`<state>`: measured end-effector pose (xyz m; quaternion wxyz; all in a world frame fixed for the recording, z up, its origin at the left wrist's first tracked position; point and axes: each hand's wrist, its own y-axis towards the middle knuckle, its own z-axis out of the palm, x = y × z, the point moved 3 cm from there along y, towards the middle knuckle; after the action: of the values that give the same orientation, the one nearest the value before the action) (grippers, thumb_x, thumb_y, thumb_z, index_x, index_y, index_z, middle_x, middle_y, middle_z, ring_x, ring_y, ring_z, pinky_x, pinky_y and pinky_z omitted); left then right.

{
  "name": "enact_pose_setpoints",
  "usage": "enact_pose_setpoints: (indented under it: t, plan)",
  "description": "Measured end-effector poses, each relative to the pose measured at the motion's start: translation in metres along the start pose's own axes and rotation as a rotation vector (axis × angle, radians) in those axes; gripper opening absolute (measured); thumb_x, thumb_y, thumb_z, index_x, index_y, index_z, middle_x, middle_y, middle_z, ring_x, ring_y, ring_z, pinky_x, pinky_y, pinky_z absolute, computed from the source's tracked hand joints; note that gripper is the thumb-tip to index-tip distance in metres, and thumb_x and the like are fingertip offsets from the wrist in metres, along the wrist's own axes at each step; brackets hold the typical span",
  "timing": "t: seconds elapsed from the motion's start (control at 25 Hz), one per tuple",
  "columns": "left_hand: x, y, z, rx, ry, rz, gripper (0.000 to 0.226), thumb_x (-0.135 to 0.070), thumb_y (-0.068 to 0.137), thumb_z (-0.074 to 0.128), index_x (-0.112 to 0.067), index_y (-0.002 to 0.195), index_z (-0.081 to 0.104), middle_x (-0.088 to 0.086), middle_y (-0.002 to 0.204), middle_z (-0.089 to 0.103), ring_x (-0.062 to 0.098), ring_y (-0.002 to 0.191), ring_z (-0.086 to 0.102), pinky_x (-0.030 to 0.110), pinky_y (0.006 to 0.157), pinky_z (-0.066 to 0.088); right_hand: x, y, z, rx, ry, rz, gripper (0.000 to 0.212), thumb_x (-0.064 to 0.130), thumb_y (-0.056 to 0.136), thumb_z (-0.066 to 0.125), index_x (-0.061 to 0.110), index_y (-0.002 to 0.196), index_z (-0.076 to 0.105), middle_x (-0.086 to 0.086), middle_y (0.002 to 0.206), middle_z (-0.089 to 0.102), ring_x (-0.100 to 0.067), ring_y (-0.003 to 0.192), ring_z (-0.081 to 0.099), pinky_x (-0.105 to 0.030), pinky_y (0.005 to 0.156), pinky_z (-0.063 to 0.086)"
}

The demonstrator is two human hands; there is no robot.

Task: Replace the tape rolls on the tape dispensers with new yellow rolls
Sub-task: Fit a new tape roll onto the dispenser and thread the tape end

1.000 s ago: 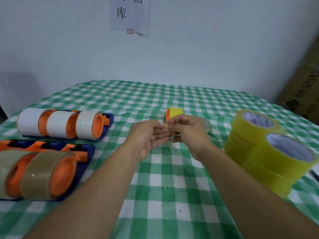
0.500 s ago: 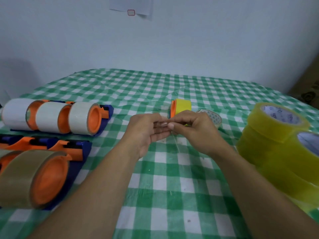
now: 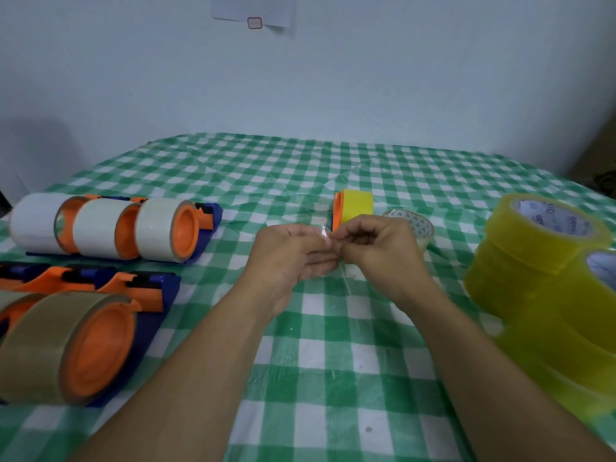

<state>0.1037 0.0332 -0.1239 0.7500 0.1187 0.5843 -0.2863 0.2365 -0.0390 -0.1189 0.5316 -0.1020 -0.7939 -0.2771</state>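
Note:
My left hand [image 3: 293,251] and my right hand [image 3: 380,251] meet at the table's middle, fingertips pinching a clear strip of tape [image 3: 325,233] between them. Just behind them stands a dispenser with a yellow roll [image 3: 356,205] on an orange hub. A nearly used clear roll [image 3: 416,225] lies flat behind my right hand. New yellow rolls [image 3: 540,248] are stacked at the right. Three dispensers with whitish rolls [image 3: 100,228] sit at the left, and dispensers with brownish rolls [image 3: 56,348] lie nearer, at the left edge.
A green-and-white checked cloth [image 3: 333,378] covers the table. A white wall stands behind, with a paper sheet [image 3: 255,11] stuck high up. A cardboard box [image 3: 600,168] shows at the far right edge.
The camera view tilted down a little and shifted left. Both hands stay together at the same spot, working the clear tape strip between the fingertips.

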Motion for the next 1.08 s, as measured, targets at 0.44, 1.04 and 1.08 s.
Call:
enact_pose_setpoints:
  t: [0.44,1.04,1.08]
  plan:
    - [0.0019,-0.0028,-0.0037,0.02,0.061,-0.057,0.012,0.001,0.09,0.064,0.005,0.099,0.071,0.021,0.092,0.077,0.03,0.085,0.077,0.034,0.074,0.064,0.0012,-0.0032,-0.0049,0.09,-0.379,-0.286,0.008,0.007,0.088,0.076,0.014,0.092,0.074,0.013,0.08,0.069,-0.008,0.077,0.065,-0.021,0.069,0.054]
    - [0.0001,-0.0043,-0.005,0.025,0.104,-0.07,0.013,0.008,0.087,0.066,0.007,0.1,0.07,0.02,0.09,0.077,0.03,0.082,0.077,0.034,0.07,0.064,-0.0001,-0.0077,-0.0001,0.143,-0.512,-0.365,0.016,0.01,0.089,0.068,0.017,0.099,0.077,0.001,0.086,0.066,-0.013,0.077,0.06,-0.033,0.072,0.052]
    - [0.0002,-0.0039,-0.0062,0.025,0.111,-0.077,0.014,0.008,0.087,0.065,0.007,0.1,0.069,0.02,0.09,0.077,0.03,0.082,0.077,0.034,0.071,0.064,0.0016,-0.008,0.0003,0.166,-0.558,-0.405,0.018,0.011,0.089,0.067,0.016,0.101,0.078,-0.001,0.086,0.066,-0.015,0.076,0.06,-0.035,0.07,0.053]
